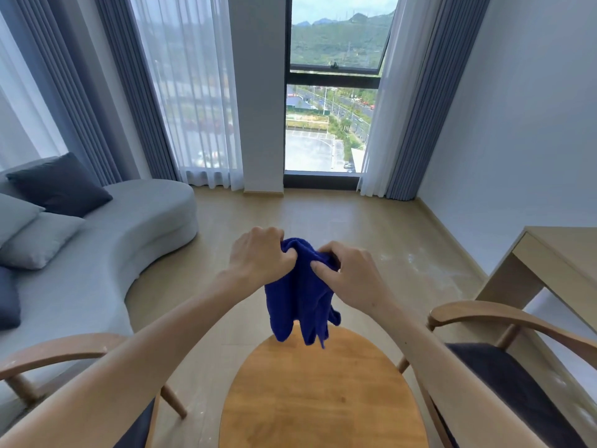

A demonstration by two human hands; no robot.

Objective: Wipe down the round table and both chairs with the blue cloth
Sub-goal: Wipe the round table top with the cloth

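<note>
Head view. Both hands are raised over the far edge of the round worktop [323, 399], holding the blue cloth [298, 295] in the air.

Left hand [258, 257]: fingers curled round the cloth's upper left bunch, gripping it. Right hand [347, 270]: thumb and fingers pinching the upper right part. The two hands are close together, with a gathered hump of cloth between them.

Cloth: deep blue, plush, towel-like pile. It hangs crumpled in loose folds below the hands, with its lowest corners dangling above the far edge of the worktop. Whether they touch the surface cannot be told; they look just clear of it.

Judged step: readying the cloth before wiping, that is, gathering or folding it into a pad. No wiping contact yet.

Notes for doing this well:
- Fold the cloth into a flat pad rather than a ball, so a broad face meets the wood.
- Tuck the hanging corners in, so they do not trail off the edge.
- Start at the far edge of the worktop and work toward the near edge in overlapping passes.
- Refold to a fresh face before moving to a chair.

Left chair [58, 357]: curved wooden armrest beside the worktop's left edge. Right chair [504, 321]: the same build with a dark seat pad, beside the right edge. Pale specks show on the left armrest.
</note>
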